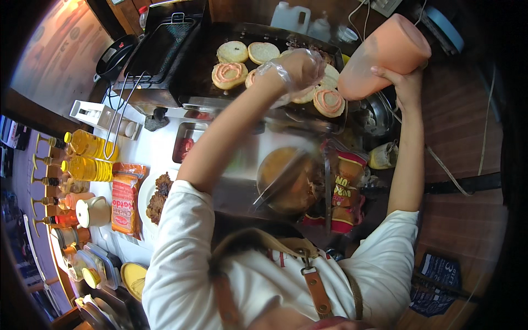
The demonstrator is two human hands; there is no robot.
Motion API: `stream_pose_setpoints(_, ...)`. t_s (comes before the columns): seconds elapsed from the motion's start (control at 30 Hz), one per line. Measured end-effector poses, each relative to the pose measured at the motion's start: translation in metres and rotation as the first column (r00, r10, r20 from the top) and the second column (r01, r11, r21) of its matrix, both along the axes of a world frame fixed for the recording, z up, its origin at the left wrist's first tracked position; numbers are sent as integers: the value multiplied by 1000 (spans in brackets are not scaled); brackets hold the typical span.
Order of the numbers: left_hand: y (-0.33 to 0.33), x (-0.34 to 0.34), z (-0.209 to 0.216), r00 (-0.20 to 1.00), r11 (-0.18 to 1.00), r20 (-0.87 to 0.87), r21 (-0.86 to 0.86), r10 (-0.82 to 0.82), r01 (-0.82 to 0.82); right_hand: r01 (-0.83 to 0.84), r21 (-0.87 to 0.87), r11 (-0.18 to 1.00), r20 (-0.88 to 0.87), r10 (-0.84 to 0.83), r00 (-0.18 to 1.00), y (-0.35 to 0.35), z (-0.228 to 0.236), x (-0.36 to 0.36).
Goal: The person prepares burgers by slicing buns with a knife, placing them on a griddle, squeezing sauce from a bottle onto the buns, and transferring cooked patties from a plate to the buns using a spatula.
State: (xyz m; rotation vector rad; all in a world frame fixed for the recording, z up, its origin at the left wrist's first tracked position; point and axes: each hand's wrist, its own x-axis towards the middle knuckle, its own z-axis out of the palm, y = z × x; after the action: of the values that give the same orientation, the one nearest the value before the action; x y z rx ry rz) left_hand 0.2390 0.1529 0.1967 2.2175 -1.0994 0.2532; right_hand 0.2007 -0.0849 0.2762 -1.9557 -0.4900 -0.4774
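Note:
My right hand (pixel 404 82) is wrapped round a large, translucent sauce bottle (pixel 382 58) filled with pinkish-orange sauce. The bottle is tilted, its lower left end close to a bun half (pixel 329 103) topped with a swirl of the same colour. My left hand (pixel 300 71), in a clear plastic glove, is over several bun halves on the dark griddle (pixel 198 71); its fingers are hidden. Left of that hand are two plain bun halves (pixel 232 51) (pixel 264 53) and a sauced one (pixel 229 75). Part of another sauced half shows beside my left wrist.
Below the griddle are a round wooden board (pixel 286 179), packs of buns (pixel 349 187) and a metal tray (pixel 187 140). To the left stand a plate of browned meat (pixel 159 201), a red sausage pack (pixel 126 201) and oil bottles (pixel 91 144). A white jug (pixel 290 17) stands behind the griddle.

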Motion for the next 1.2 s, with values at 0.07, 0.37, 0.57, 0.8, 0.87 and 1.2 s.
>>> stream_pose_setpoints(0.07,-1,2,5,960,994,263,28,99,-110,3,49,999,-35,-1,999,1,4,-1)
stream_pose_setpoints(0.37,41,-10,30,961,984,212,-39,177,-173,136,355,925,127,-191,973,8,1,-22)
stream_pose_setpoints(0.57,122,-69,63,953,836,-255,-477,163,-271,-73,846,529,169,-136,976,11,22,-48)
stream_pose_setpoints(0.8,145,-169,71,996,742,-10,-666,94,-77,-246,954,-174,291,737,610,162,25,-103)
stream_pose_setpoints(0.87,162,-189,67,973,672,24,-727,229,-140,-85,996,-3,62,701,711,241,20,-144)
stream_pose_setpoints(1.2,322,-349,54,243,74,-121,-746,962,-662,-263,949,175,-256,913,-317,367,-47,-241)
